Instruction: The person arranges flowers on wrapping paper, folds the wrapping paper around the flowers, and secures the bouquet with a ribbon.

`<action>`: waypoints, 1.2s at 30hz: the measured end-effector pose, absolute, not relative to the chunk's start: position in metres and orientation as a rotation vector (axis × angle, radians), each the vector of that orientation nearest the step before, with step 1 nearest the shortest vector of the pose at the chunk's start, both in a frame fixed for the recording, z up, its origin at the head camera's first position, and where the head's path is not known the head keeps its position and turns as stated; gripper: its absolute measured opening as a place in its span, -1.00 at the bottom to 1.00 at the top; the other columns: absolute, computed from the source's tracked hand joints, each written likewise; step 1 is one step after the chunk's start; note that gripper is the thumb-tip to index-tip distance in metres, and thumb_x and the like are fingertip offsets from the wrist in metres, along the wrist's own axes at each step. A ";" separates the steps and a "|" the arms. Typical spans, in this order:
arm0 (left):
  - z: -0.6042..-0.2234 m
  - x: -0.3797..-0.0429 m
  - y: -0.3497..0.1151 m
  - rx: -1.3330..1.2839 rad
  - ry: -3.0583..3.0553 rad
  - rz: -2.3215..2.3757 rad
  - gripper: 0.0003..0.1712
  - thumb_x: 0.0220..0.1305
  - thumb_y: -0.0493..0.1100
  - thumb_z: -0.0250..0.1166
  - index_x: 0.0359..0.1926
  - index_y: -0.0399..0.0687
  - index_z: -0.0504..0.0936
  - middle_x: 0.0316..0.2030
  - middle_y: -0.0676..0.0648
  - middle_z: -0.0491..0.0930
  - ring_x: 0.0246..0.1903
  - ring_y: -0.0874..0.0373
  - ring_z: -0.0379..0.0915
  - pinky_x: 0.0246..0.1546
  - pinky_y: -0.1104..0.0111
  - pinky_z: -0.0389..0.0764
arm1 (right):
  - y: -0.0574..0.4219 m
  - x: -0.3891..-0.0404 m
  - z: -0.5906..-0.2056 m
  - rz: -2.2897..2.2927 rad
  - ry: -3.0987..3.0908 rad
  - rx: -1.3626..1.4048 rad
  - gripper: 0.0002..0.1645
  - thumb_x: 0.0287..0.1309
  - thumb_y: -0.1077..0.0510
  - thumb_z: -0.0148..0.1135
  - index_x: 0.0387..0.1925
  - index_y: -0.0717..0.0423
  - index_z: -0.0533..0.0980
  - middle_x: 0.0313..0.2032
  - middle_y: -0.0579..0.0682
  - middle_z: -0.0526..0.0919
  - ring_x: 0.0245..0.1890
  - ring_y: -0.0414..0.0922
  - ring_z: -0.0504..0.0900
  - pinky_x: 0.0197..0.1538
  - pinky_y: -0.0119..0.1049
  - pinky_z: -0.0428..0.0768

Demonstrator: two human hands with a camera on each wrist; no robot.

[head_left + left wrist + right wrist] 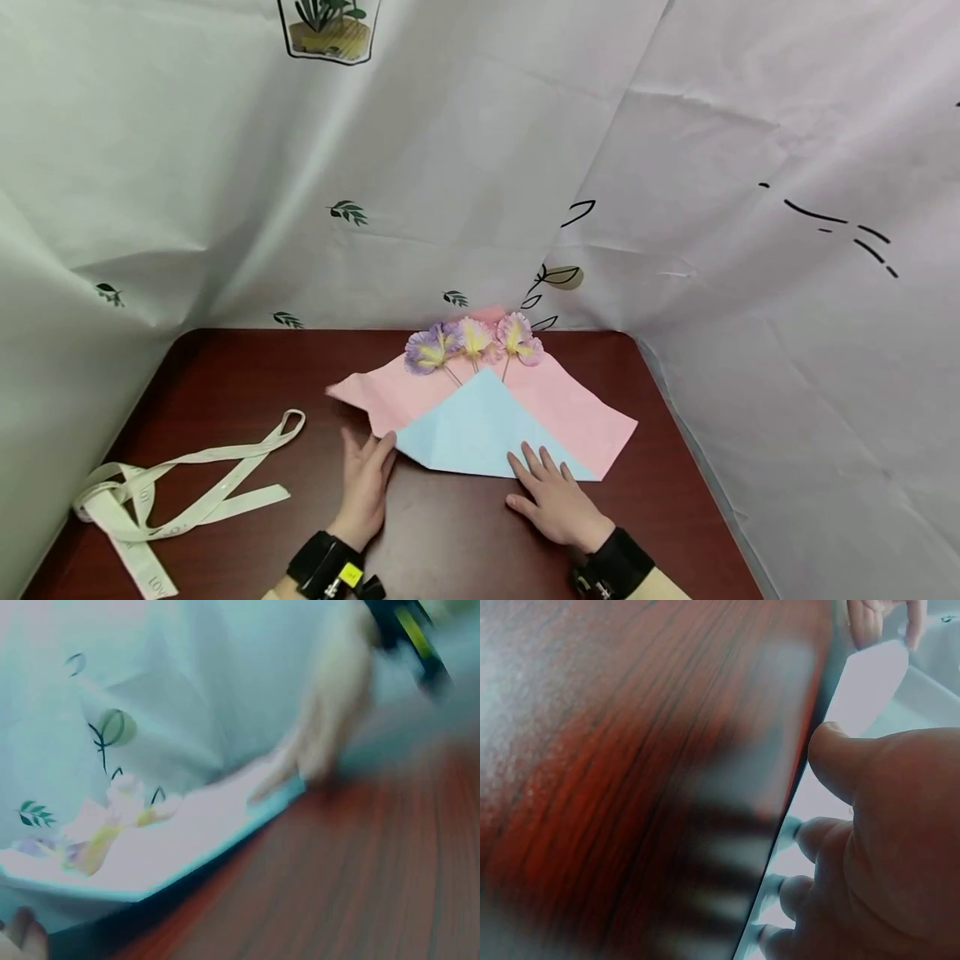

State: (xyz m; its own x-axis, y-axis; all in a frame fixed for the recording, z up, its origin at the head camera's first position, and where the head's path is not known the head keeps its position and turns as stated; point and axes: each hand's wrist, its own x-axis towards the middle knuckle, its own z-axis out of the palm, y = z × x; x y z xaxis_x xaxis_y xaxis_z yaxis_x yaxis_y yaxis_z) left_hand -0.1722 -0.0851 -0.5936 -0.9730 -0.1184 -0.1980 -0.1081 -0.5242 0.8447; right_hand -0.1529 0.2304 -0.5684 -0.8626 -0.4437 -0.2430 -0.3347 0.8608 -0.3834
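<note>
Pink wrapping paper lies on the table, its lower part folded up into a light blue triangle. Three artificial flowers, purple, yellow-pink and pink, rest at its top, their thin stems running down behind the blue flap. My right hand presses on the blue flap near its lower edge, fingers spread. At the flap's left corner, my left hand touches the paper with its fingertips, thumb held apart. In the left wrist view only blurred fingertips of the left hand show, beside the paper's edge.
A cream ribbon with printed lettering lies loosely looped at the left of the dark red wooden table. Behind and to the right hangs a white cloth with plant drawings, close to the table's edges.
</note>
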 end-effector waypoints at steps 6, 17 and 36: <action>-0.596 -0.186 -0.044 0.366 -1.459 -2.713 0.10 0.44 -0.28 0.23 0.62 0.04 -0.41 0.62 -0.07 -0.24 0.58 0.07 -0.29 0.52 0.17 -0.11 | 0.228 -0.153 -0.572 -0.517 2.737 -0.612 -0.20 0.49 -0.28 -0.04 0.58 -0.06 0.13 0.58 0.16 0.00 0.55 0.29 -0.06 0.37 0.46 -0.01; -0.611 -0.179 -0.017 0.572 -1.475 -2.575 -0.47 0.60 -0.21 -0.07 0.49 -0.21 0.18 0.43 -0.12 0.26 0.45 0.06 0.10 0.48 0.20 0.07 | 0.226 -0.153 -0.573 -0.464 2.746 -0.609 -0.21 0.50 -0.30 -0.08 0.59 -0.11 0.10 0.59 0.09 -0.01 0.57 0.23 -0.07 0.40 0.41 0.03; -0.619 -0.177 0.007 0.260 -1.705 -2.411 -0.32 0.30 -0.58 0.05 0.41 -0.22 0.26 0.35 -0.22 0.39 0.39 -0.07 0.26 0.32 0.29 0.35 | 0.176 -0.179 -0.561 0.019 3.149 -0.637 -0.32 0.34 -0.36 0.13 0.39 -0.24 0.46 -0.20 0.29 0.54 -0.54 0.09 0.53 -0.20 0.17 0.53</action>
